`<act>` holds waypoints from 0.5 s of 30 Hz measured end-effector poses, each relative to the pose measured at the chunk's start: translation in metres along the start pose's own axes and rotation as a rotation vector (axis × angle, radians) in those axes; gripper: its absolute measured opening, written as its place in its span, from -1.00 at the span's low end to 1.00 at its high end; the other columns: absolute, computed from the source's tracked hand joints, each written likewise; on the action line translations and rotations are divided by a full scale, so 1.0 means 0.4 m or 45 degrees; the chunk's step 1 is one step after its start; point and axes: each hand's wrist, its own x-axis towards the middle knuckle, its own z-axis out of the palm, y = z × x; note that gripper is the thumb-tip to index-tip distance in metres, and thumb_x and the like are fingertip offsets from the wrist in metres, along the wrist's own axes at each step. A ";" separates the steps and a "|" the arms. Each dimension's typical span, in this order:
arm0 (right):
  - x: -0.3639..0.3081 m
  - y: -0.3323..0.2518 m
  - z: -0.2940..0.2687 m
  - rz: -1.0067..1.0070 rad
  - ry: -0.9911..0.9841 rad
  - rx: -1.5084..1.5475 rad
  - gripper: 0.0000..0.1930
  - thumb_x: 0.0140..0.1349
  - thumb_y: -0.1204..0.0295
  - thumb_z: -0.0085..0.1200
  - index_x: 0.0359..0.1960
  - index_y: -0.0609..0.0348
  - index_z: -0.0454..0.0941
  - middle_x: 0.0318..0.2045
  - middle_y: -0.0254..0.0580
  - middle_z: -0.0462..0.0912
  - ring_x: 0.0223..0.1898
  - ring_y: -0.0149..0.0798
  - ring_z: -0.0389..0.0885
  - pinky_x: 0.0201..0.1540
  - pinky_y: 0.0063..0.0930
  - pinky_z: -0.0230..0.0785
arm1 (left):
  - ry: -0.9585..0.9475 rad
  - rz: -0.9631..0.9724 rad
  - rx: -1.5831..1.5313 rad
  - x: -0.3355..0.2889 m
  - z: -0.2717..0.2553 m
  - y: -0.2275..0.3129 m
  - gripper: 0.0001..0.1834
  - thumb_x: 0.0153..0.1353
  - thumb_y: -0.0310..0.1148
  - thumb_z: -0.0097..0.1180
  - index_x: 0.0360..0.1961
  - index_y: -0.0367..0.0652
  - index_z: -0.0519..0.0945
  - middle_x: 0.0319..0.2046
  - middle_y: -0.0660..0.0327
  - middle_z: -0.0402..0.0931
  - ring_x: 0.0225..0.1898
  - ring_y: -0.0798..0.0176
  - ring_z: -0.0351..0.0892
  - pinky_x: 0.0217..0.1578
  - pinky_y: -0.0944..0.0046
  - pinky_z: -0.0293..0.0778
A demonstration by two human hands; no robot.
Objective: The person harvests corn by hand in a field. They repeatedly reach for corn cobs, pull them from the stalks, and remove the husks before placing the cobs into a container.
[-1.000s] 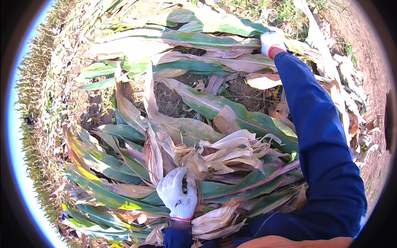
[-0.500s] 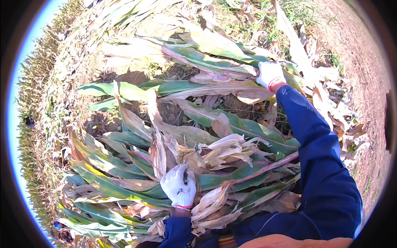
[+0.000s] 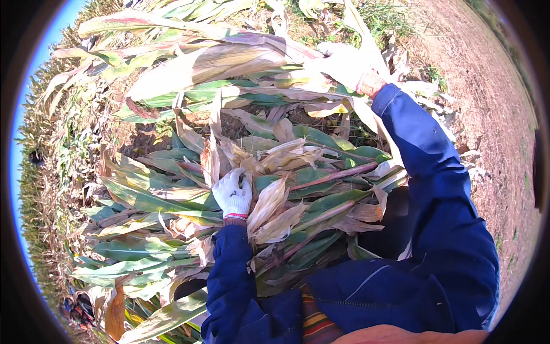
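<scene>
Crop (image 3: 30, 195) stands at the far left, well apart from the pale husk (image 3: 269, 203) that serves as landmark. Nearer, left of that husk, green leaves (image 3: 129, 247) lie spread in layers, some yellowed or dry. Above and to the left of the husk, the leafy upper stalk (image 3: 209, 64), its blades drying to straw colour, stretches across other foliage and appears to be held clear of it.

Just left of the husk is the left hand (image 3: 232, 194), in a white knitted glove. Its fingers bend down into the foliage with their tips hidden, so I cannot tell whether they hold anything or simply press. Above the husk sits a bunch of dry husks (image 3: 292, 155); to its right, a reddish stem (image 3: 338, 176) slants away among leaves.

Up and to the right of the husk, the right hand (image 3: 342, 62), gloved too and washed out by glare, seems closed around the butt of the upper stalk. The step in hand looks like handling that stalk at arm's length while the left hand steadies the pile. Any further move calls for a firm hold and room for the long blades to clear the leaves beneath. Farthest right of the husk lies brown soil (image 3: 475, 123).
</scene>
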 end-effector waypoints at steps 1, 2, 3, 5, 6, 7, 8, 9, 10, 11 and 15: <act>-0.014 -0.057 -0.026 -0.027 -0.030 0.129 -0.48 0.30 -0.12 0.19 -0.31 0.17 0.59 -0.53 -0.18 0.56 -0.47 -0.33 0.58 -0.31 -0.35 0.40 | 0.007 -0.032 -0.163 -0.015 -0.021 -0.004 -0.80 0.20 -0.30 0.25 -0.15 -0.01 0.72 -0.21 0.15 0.75 -0.17 0.02 0.72 -0.07 0.07 0.56; -0.038 -0.108 -0.057 -0.037 -0.056 0.238 -0.48 0.31 -0.13 0.18 -0.30 0.17 0.60 -0.54 -0.19 0.55 -0.49 -0.35 0.58 -0.30 -0.36 0.40 | 0.049 -0.107 -0.296 -0.027 -0.027 0.003 -0.78 0.24 -0.30 0.25 -0.10 -0.06 0.72 -0.18 0.12 0.74 -0.14 0.04 0.72 -0.05 0.11 0.56; -0.058 -0.169 -0.089 -0.021 -0.154 0.399 -0.48 0.32 -0.14 0.16 -0.28 0.16 0.62 -0.55 -0.21 0.54 -0.50 -0.37 0.57 -0.30 -0.36 0.41 | 0.087 -0.191 -0.411 -0.048 -0.049 0.008 -0.75 0.29 -0.31 0.24 -0.05 -0.11 0.72 -0.16 0.09 0.74 -0.11 0.06 0.72 -0.03 0.15 0.56; -0.104 -0.234 -0.125 -0.032 -0.200 0.426 -0.46 0.33 -0.15 0.14 -0.21 0.16 0.66 -0.56 -0.23 0.55 -0.50 -0.38 0.57 -0.29 -0.36 0.43 | 0.072 -0.574 -1.056 -0.076 -0.123 0.062 -0.68 0.39 -0.35 0.19 0.08 -0.26 0.66 -0.03 0.04 0.66 0.00 0.17 0.63 0.08 0.21 0.50; -0.121 -0.253 -0.134 -0.071 -0.154 0.309 -0.44 0.33 -0.16 0.13 -0.16 0.17 0.68 -0.56 -0.23 0.57 -0.49 -0.37 0.58 -0.28 -0.34 0.44 | 0.154 -0.623 -1.008 -0.091 -0.188 0.089 -0.66 0.43 -0.31 0.13 0.10 -0.31 0.64 -0.01 0.07 0.66 0.04 0.18 0.61 0.09 0.22 0.49; -0.141 -0.300 -0.146 -0.074 -0.183 0.362 -0.41 0.33 -0.18 0.11 -0.09 0.18 0.68 -0.51 -0.20 0.60 -0.46 -0.33 0.60 -0.25 -0.31 0.47 | 0.261 -0.684 -0.949 -0.124 -0.252 0.079 -0.63 0.47 -0.28 0.07 0.11 -0.36 0.62 0.02 0.10 0.66 0.07 0.19 0.60 0.11 0.23 0.48; -0.165 -0.343 -0.159 -0.071 -0.206 0.410 -0.37 0.33 -0.20 0.09 -0.02 0.19 0.69 -0.47 -0.17 0.64 -0.42 -0.28 0.63 -0.21 -0.28 0.49 | 0.329 -0.341 -0.563 -0.183 -0.283 -0.043 -0.63 0.49 -0.27 0.05 0.12 -0.34 0.61 0.02 0.11 0.65 0.08 0.17 0.60 0.10 0.23 0.49; -0.185 -0.395 -0.170 -0.076 -0.235 0.455 -0.33 0.33 -0.22 0.08 0.05 0.20 0.69 -0.43 -0.13 0.67 -0.39 -0.24 0.66 -0.18 -0.25 0.51 | 0.389 -0.013 -0.174 -0.244 -0.300 -0.148 -0.63 0.50 -0.27 0.03 0.14 -0.31 0.60 0.03 0.11 0.63 0.08 0.16 0.60 0.09 0.24 0.51; -0.208 -0.402 -0.164 0.046 -0.333 0.532 -0.32 0.33 -0.23 0.06 0.07 0.18 0.69 -0.37 -0.07 0.70 -0.34 -0.19 0.69 -0.14 -0.24 0.51 | 0.486 -0.294 -0.643 -0.251 -0.359 -0.063 -0.62 0.51 -0.26 0.01 0.17 -0.29 0.58 0.04 0.12 0.61 0.09 0.14 0.60 0.09 0.22 0.53; -0.231 -0.414 -0.159 0.160 -0.423 0.616 -0.30 0.32 -0.25 0.04 0.10 0.16 0.69 -0.31 -0.01 0.73 -0.29 -0.13 0.72 -0.10 -0.23 0.52 | 0.573 -0.578 -1.103 -0.253 -0.445 0.029 -0.62 0.53 -0.25 -0.01 0.20 -0.26 0.55 0.06 0.12 0.59 0.10 0.12 0.59 0.09 0.21 0.55; -0.310 -0.447 0.065 -0.314 -0.464 0.291 -0.45 0.48 -0.17 -0.20 0.15 -0.17 0.68 -0.10 0.14 0.73 -0.05 0.19 0.68 0.06 -0.04 0.43 | 0.897 -0.802 -1.267 -0.385 -0.565 -0.027 -0.51 0.46 -0.11 0.10 0.27 -0.18 0.49 0.08 0.13 0.59 0.09 0.13 0.61 0.07 0.17 0.56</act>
